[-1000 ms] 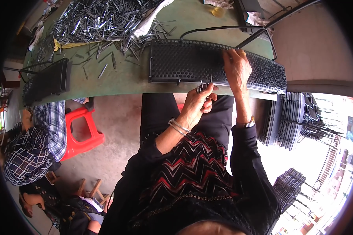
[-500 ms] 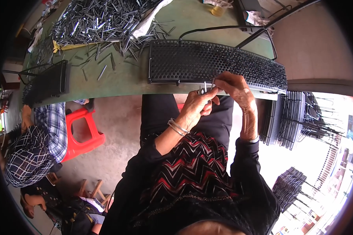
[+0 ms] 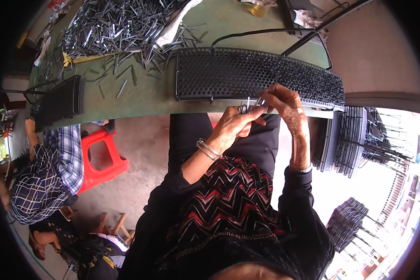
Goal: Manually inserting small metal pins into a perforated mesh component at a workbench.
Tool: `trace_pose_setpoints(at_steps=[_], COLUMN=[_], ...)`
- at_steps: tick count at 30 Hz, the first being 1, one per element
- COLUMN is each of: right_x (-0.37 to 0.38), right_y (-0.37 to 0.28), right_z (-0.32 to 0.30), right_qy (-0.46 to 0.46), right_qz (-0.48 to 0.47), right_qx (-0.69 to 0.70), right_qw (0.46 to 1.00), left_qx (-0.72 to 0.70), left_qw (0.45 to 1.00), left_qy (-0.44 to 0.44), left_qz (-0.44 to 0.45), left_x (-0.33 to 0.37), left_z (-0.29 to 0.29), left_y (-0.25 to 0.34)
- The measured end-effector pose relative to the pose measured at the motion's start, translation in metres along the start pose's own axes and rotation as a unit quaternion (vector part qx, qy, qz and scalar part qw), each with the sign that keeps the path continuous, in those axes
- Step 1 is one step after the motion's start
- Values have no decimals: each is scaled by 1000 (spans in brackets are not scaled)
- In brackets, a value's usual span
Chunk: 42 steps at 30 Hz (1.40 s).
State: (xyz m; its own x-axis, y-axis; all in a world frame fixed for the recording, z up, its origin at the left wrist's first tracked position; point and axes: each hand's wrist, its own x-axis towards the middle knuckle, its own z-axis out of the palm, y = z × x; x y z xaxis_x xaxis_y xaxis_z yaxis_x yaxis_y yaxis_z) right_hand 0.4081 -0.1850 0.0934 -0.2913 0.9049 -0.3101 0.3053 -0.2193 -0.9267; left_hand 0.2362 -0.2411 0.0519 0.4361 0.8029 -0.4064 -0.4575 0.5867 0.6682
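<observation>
My left hand is closed around a few slim metal pins, whose bright ends stick up past the thumb. Close against it, my right hand pinches a thin metal pin between thumb and fingertips. Both hands are at the table's near edge, just in front of a long black perforated panel. Its left part shows open round holes, while dark bits crowd the holes on the right. Farther left, a big heap of dark, shiny metal pins lies on sheeting, with several strays around it.
The green table carries another dark panel at its left end. A red stool and a co-worker in a plaid shirt are at the left. Stacked black racks stand at the right. A bent black rod rises behind the panel.
My right hand has shifted slightly right and up, with the pin it pinches now showing more plainly. The left hand has moved only a little, still holding its pins.
</observation>
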Motion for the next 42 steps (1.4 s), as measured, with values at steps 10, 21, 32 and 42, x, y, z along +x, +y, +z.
trace_pose_setpoints(at_steps=[10,21,32,42], right_x=[31,41,40,41], right_y=[12,19,16,17], right_z=[5,11,12,9], right_qy=[311,354,343,336], right_qz=[-163,-201,-197,-206], right_qx=[-10,-158,-162,-175], right_qw=[936,900,904,902], left_qx=[-174,-196,-127,-131], left_qw=[984,978,986,989], left_qy=[-11,58,101,52], left_qz=[-31,-38,-29,-36], left_x=[20,18,2,0], left_z=[-5,-16,4,4], left_y=[-7,-25,-6,-6])
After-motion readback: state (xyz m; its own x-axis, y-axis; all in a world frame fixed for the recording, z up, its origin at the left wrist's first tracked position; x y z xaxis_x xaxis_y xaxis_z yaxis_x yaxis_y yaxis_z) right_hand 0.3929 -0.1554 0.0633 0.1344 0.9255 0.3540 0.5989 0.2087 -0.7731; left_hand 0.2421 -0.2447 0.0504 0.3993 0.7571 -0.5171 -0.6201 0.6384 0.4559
